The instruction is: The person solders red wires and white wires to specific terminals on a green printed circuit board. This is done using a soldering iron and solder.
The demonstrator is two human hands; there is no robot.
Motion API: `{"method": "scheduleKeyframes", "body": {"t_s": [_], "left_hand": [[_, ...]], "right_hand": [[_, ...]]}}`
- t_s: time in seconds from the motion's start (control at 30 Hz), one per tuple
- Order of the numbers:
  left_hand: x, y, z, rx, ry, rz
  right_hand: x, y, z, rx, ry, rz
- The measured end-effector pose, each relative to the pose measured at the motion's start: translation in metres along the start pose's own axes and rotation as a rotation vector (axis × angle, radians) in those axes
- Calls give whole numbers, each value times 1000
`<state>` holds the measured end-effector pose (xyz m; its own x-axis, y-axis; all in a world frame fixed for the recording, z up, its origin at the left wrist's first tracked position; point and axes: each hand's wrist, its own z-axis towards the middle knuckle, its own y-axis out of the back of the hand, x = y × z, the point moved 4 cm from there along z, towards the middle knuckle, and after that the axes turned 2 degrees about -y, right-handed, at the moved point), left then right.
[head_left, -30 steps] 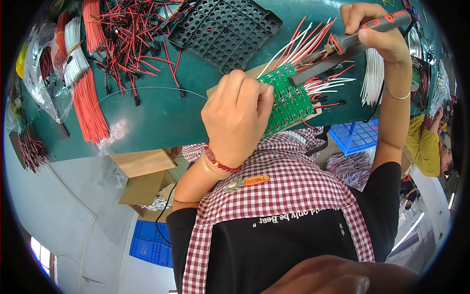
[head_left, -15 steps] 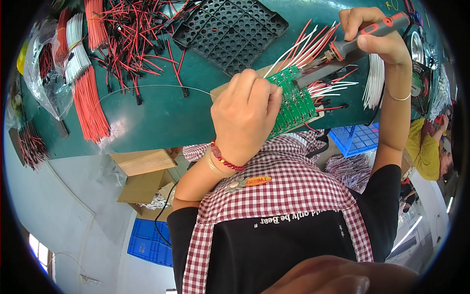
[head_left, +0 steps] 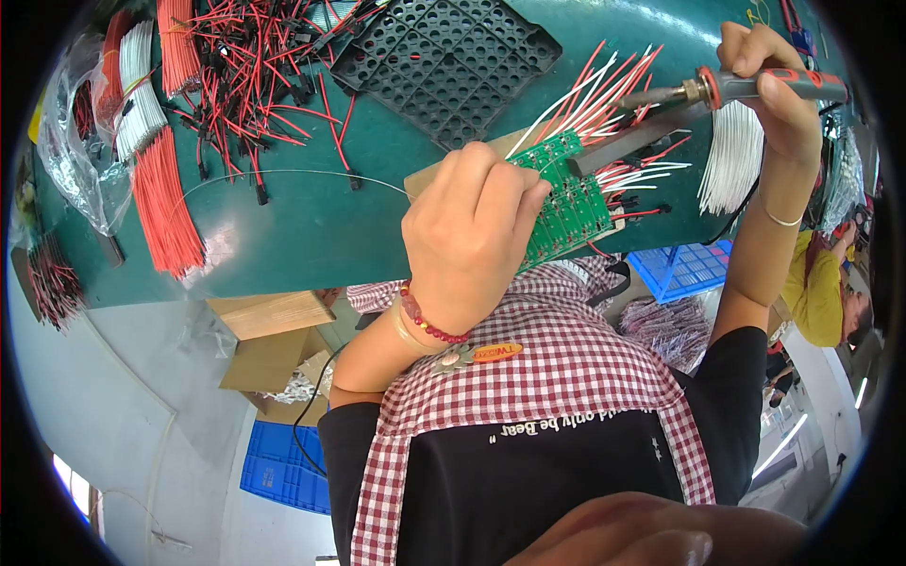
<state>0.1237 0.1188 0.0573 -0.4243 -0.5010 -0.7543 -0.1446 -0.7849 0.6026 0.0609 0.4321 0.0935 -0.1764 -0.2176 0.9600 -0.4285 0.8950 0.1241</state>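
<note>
The right fingers [head_left: 752, 49] grip a soldering iron [head_left: 731, 87] near the green circuit board [head_left: 573, 203]; left fingers [head_left: 495, 189] pinch thin wire [head_left: 283, 172].

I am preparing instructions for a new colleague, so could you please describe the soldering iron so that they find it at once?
On the green table, find the green circuit board. Up and right of it in the picture, the right hand grips the soldering iron, which points left. Its grey and red colouring sets it apart from the plain dark bar below it.
</note>
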Motion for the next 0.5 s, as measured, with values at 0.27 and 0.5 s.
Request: {"method": "scheduleKeyframes", "body": {"t_s": [0.27,0.5], "left_hand": [[-13,8,-8,23,-42,-69],[-12,-12,-5,38,-91,15]], "right_hand": [[35,-75,-82,-533,213,-203],[9,-127,-102,-748,126,-211]]}}
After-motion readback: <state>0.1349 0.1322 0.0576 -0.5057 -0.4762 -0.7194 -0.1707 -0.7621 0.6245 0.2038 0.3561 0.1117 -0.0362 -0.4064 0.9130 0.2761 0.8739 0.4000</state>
